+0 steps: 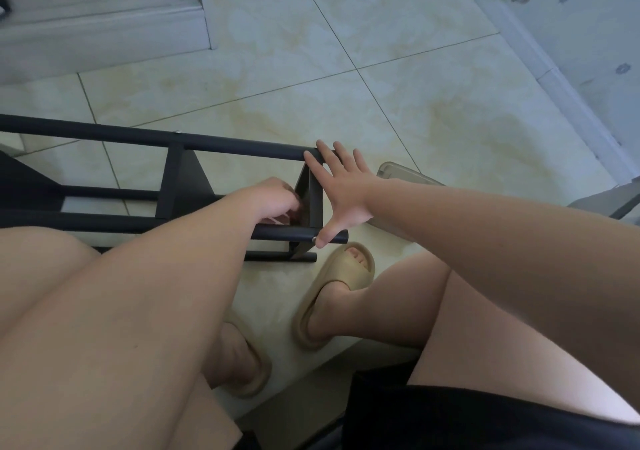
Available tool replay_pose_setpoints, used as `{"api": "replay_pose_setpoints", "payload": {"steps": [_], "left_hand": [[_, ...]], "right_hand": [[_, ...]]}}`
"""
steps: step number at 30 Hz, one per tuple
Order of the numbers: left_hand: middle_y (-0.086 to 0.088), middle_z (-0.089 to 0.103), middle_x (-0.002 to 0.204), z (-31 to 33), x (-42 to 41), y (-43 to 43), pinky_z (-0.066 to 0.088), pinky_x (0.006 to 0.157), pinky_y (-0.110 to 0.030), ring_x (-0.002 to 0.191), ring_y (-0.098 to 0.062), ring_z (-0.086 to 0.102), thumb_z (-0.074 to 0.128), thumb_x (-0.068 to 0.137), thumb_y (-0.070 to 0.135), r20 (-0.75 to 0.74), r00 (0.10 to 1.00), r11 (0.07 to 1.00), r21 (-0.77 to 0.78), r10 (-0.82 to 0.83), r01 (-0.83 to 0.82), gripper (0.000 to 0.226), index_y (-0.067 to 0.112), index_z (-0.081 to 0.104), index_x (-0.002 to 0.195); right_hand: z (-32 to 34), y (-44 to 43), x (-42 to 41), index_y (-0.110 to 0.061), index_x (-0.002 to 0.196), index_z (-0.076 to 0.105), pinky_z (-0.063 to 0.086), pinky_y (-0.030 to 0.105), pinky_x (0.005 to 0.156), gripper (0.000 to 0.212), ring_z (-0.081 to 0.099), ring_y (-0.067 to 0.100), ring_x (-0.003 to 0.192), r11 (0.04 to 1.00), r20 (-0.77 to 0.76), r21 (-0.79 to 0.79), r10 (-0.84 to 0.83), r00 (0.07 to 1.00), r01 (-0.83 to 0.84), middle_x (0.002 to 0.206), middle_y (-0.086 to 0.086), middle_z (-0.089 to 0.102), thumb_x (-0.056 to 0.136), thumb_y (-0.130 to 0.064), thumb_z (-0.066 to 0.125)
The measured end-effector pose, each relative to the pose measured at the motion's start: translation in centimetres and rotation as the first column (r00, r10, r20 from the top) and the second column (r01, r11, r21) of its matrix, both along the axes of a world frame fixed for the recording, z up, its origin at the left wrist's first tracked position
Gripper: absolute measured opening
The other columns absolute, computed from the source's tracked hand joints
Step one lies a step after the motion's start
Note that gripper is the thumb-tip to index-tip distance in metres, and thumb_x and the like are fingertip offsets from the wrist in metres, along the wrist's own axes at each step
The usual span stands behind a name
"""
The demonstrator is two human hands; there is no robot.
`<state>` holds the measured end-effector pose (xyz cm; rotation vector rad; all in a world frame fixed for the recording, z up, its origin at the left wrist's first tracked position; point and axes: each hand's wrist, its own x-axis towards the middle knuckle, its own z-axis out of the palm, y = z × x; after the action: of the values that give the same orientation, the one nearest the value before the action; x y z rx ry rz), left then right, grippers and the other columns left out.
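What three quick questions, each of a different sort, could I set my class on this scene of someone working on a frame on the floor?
1. True or false: the right hand rests open and flat against the end of the black metal frame.
2. Choose one. The left hand is: A) raised in the air; B) curled, reaching inside the frame near its end; C) resting on a knee.
3. What colour are the slippers on the person's feet?

Key: 1 true; 2 B; 3 tan.
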<state>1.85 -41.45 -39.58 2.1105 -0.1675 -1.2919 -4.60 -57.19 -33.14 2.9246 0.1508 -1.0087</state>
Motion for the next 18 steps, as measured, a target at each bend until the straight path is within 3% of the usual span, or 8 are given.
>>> {"api": "replay_pose_setpoints", "payload": {"steps": [2,4,7,9,10,12,14,18], "left_hand": [[-0.006,0.075,0.102,0.9,0.4,0.9,0.053,0.078,-0.035,0.091,-0.024,0.070,0.060,0.095,0.024,0.112,0.979,0.981,0.111,-0.169,0.157,0.018,0.014,0.071,0.104],[-0.007,0.073,0.102,2.3,0.8,2.1,0.050,0.073,-0.034,0.084,-0.024,0.066,0.060,0.096,0.036,0.122,0.945,0.936,0.228,-0.302,0.270,0.026,0.013,0.070,0.102],[-0.004,0.068,0.104,5.1,1.3,3.9,0.047,0.071,-0.031,0.086,-0.021,0.063,0.058,0.094,0.053,0.062,0.913,0.869,0.339,-0.403,0.360,0.034,0.021,0.069,0.095],[0.000,0.063,0.115,6.8,1.2,4.9,0.044,0.071,-0.030,0.098,-0.021,0.061,0.059,0.093,0.057,-0.033,0.906,0.841,0.362,-0.421,0.403,0.035,0.023,0.067,0.099],[-0.002,0.059,0.124,7.5,1.1,5.3,0.045,0.077,-0.032,0.108,-0.023,0.058,0.061,0.091,0.058,-0.071,0.890,0.813,0.382,-0.450,0.441,0.041,0.022,0.066,0.109],[-0.005,0.053,0.140,8.4,0.6,5.9,0.046,0.097,-0.040,0.124,-0.029,0.052,0.066,0.087,0.060,-0.064,0.829,0.714,0.474,-0.555,0.515,0.064,0.019,0.058,0.136],[-0.005,0.056,0.140,8.7,-0.4,6.5,0.046,0.104,-0.044,0.124,-0.030,0.055,0.070,0.085,0.055,0.028,0.762,0.635,0.573,-0.647,0.517,0.069,0.016,0.055,0.141],[-0.006,0.062,0.123,7.8,-2.6,7.9,0.051,0.098,-0.043,0.110,-0.029,0.061,0.070,0.090,0.041,0.157,0.761,0.663,0.619,-0.630,0.421,0.053,0.014,0.056,0.134]], "right_hand": [[0.3,0.2,-0.7,-0.019,0.158,-0.022,-0.009,0.059,0.123,0.153,-0.026,0.035,0.152,0.999,0.038,-0.020,0.028,0.999,-0.027,0.164,0.012,-0.031,0.058,-0.085,0.073],[0.6,0.7,-1.9,-0.017,0.159,-0.018,-0.005,0.059,0.123,0.143,-0.020,0.033,0.154,0.999,0.069,-0.033,0.028,0.997,-0.025,0.166,0.008,-0.026,0.067,-0.082,0.069],[0.8,1.7,-3.9,-0.015,0.161,-0.011,0.020,0.057,0.121,0.129,0.011,0.033,0.155,0.992,0.087,0.008,-0.122,0.989,0.122,0.170,0.005,0.000,0.077,-0.075,0.067],[0.7,2.3,-4.8,-0.015,0.157,0.013,0.046,0.048,0.096,0.105,0.047,0.034,0.133,0.964,0.053,0.060,-0.264,0.963,0.261,0.151,0.008,0.042,0.083,-0.065,0.068],[0.7,2.6,-5.3,-0.017,0.149,0.030,0.048,0.042,0.081,0.085,0.057,0.032,0.115,0.954,0.022,0.060,-0.294,0.955,0.293,0.130,0.005,0.057,0.085,-0.059,0.068],[0.4,3.2,-6.2,-0.020,0.125,0.049,0.046,0.036,0.070,0.047,0.060,0.029,0.095,0.961,-0.008,0.039,-0.275,0.962,0.275,0.110,0.003,0.063,0.090,-0.047,0.066],[0.1,3.6,-6.9,-0.019,0.107,0.053,0.045,0.035,0.069,0.021,0.058,0.029,0.090,0.965,0.018,0.057,-0.259,0.966,0.258,0.112,0.007,0.064,0.094,-0.032,0.064],[-0.2,3.7,-7.2,-0.015,0.107,0.057,0.051,0.038,0.076,0.012,0.060,0.030,0.095,0.932,0.072,0.147,-0.344,0.936,0.331,0.112,0.010,0.063,0.097,-0.020,0.061]]}}
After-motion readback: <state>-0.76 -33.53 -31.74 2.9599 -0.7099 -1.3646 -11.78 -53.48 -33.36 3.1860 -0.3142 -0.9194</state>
